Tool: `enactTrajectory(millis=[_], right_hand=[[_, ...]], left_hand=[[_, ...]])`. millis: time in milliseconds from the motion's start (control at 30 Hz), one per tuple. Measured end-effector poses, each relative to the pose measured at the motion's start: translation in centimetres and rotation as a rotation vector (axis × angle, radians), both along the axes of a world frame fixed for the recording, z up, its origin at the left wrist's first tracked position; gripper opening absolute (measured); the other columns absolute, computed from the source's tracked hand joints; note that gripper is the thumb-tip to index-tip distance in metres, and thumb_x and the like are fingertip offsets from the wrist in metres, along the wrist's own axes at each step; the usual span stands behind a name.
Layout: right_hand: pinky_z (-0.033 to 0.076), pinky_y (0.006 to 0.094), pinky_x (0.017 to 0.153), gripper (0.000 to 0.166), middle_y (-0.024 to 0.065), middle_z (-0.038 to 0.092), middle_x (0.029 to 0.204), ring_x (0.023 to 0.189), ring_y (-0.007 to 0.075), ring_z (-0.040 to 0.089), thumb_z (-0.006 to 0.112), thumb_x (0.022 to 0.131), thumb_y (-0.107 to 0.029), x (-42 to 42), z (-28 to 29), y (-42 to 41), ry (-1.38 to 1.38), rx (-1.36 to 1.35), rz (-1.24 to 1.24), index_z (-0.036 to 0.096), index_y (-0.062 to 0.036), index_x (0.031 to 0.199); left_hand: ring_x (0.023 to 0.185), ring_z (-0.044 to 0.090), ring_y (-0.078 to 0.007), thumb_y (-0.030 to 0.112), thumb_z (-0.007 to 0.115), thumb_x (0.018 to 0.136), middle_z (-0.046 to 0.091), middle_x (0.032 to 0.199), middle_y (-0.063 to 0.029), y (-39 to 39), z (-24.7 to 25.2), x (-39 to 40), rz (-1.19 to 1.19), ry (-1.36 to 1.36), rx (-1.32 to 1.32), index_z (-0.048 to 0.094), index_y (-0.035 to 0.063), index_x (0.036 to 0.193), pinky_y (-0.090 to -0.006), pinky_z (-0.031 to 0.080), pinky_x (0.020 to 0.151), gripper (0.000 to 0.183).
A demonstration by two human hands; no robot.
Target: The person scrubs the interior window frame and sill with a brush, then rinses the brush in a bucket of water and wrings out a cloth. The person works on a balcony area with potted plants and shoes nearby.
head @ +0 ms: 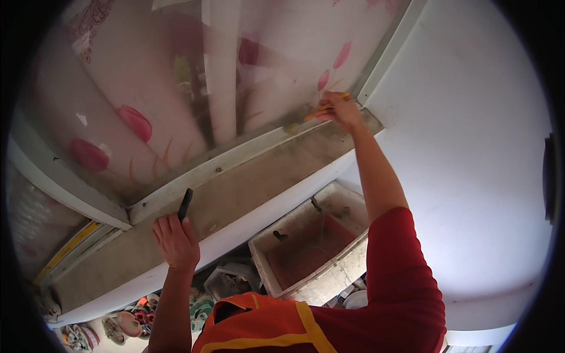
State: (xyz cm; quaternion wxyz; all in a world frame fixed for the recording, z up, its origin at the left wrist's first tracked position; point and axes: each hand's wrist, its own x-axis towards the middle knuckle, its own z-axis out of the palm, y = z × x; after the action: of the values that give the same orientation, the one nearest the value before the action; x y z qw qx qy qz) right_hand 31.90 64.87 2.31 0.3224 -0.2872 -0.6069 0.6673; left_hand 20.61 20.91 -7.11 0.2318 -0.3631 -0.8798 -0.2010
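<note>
My right hand [337,110] grips a slim orange-handled tool [313,114] at the lower right corner of the window. The tool's end points down left at the white window frame [247,161], where a blurred yellowish patch shows; I cannot tell whether it is bristles. My left hand [176,240] is over the dusty window sill [265,181], further left. A short black strip-like object [186,204] sticks up between its thumb and fingers. Behind the frame stands a glass pane [273,88] with pink tulip patterns.
Below the sill sits a worn, open foam box [309,282] with a reddish inside. Several shoes [141,313] and a clear plastic container [231,280] lie on the floor at lower left. A white wall [459,145] meets the sill on the right. A yellow strip [66,253] edges the left frame.
</note>
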Motion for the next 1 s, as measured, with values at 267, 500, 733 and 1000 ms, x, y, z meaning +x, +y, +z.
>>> enactTrajectory(millis=[267,500,733,1000], right_hand=[[0.057,0.0313,0.052,0.031,0.0123,0.057,0.079,0.061,0.0255,0.064,0.058,0.084,-0.025,0.9,1.9,0.7,-0.040,0.081,0.035,0.054,0.0059,0.086],[0.056,0.0279,0.052,0.028,0.0112,0.057,0.081,0.061,0.0244,0.064,0.057,0.084,-0.022,5.0,0.7,8.2,-0.063,0.242,-0.324,0.054,0.0054,0.085],[0.051,0.0263,0.047,0.028,0.0084,0.058,0.074,0.057,0.0182,0.062,0.058,0.083,-0.025,5.9,1.1,6.7,-0.278,0.356,-0.273,0.056,0.0031,0.084],[0.044,0.0232,0.048,0.028,0.0046,0.059,0.068,0.053,0.0113,0.056,0.057,0.085,-0.028,4.8,1.1,1.5,-0.129,0.340,-0.182,0.060,-0.0015,0.079]], left_hand=[[0.091,0.044,-0.0362,0.021,0.045,0.090,0.047,0.093,-0.0175,0.0,-0.1,0.1,0.008,-0.012,-0.017,0.049,0.0002,0.098,-0.0448,0.034,0.080,0.022],[0.091,0.044,-0.0359,0.021,0.044,0.090,0.047,0.093,-0.0171,0.1,-0.1,0.0,0.010,-0.009,-0.033,0.050,0.0004,0.098,-0.0449,0.034,0.079,0.023],[0.091,0.044,-0.0353,0.021,0.044,0.090,0.047,0.094,-0.0167,0.1,-0.2,0.0,0.011,0.019,-0.027,0.050,0.0005,0.098,-0.0446,0.034,0.078,0.023],[0.093,0.045,-0.0348,0.021,0.045,0.090,0.047,0.095,-0.0156,-0.1,-0.2,0.1,0.019,0.014,-0.035,0.050,0.0017,0.099,-0.0449,0.034,0.080,0.022]])
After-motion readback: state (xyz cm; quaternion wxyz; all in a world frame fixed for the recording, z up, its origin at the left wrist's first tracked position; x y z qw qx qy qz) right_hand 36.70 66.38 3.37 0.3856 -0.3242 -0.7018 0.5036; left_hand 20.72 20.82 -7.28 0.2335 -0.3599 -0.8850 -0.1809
